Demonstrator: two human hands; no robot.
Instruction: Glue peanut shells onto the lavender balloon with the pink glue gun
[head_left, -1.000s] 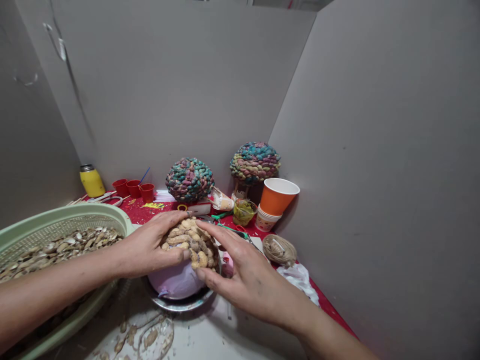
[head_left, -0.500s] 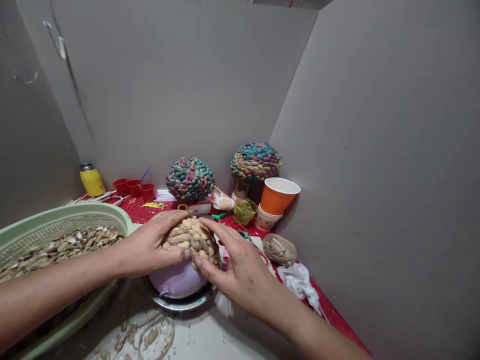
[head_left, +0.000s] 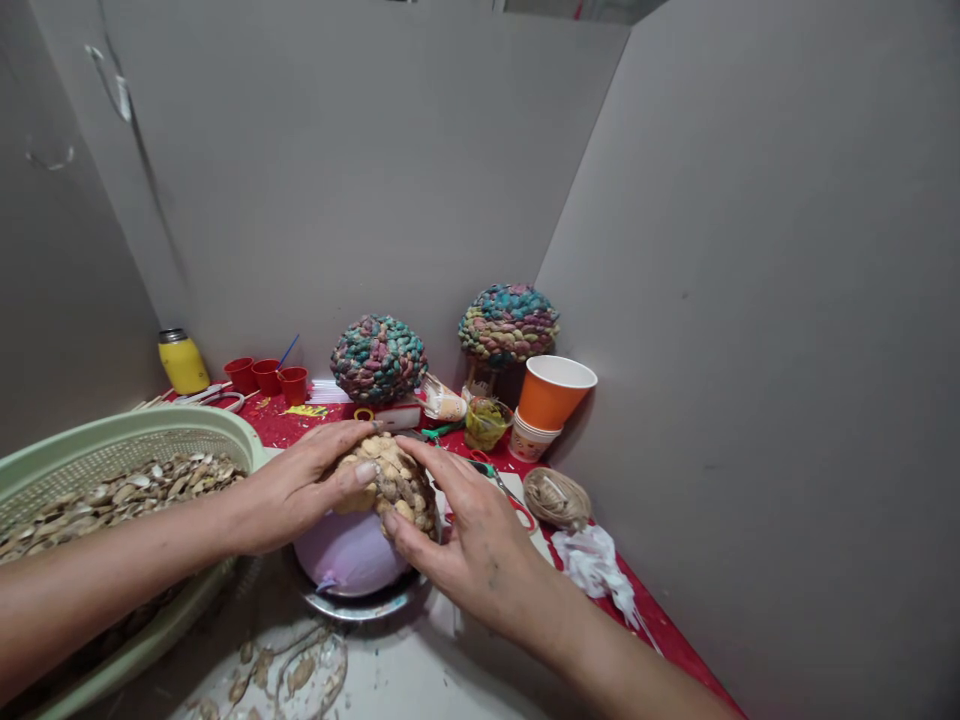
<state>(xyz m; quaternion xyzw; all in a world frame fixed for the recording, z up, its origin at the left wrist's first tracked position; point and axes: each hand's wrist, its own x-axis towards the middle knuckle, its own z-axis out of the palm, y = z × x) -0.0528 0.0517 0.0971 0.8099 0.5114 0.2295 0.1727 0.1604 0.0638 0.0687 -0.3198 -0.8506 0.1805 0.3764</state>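
A pale purple balloon (head_left: 351, 555) rests in a shiny metal bowl (head_left: 375, 608), its upper far part covered with tan peanut shells (head_left: 399, 482). My left hand (head_left: 304, 488) curves round the left side of the shell layer, fingers over the top and thumb across the near face. From the right, my right hand (head_left: 469, 525) cups the same layer, fingers at the top and thumb near its lower edge. The shells' far side is hidden.
At left stands a green basket (head_left: 247, 440) of shells. Behind are two painted shell balls (head_left: 379, 358), red cups (head_left: 266, 377), a yellow bottle (head_left: 182, 362) and an orange paper cup (head_left: 551, 395). Scissors (head_left: 521, 508), twine (head_left: 556, 498) and white plastic (head_left: 596, 565) lie right.
My left thumb has lifted and shifted up across the shells. My right hand keeps nearly the same hold, and the view has shifted slightly.
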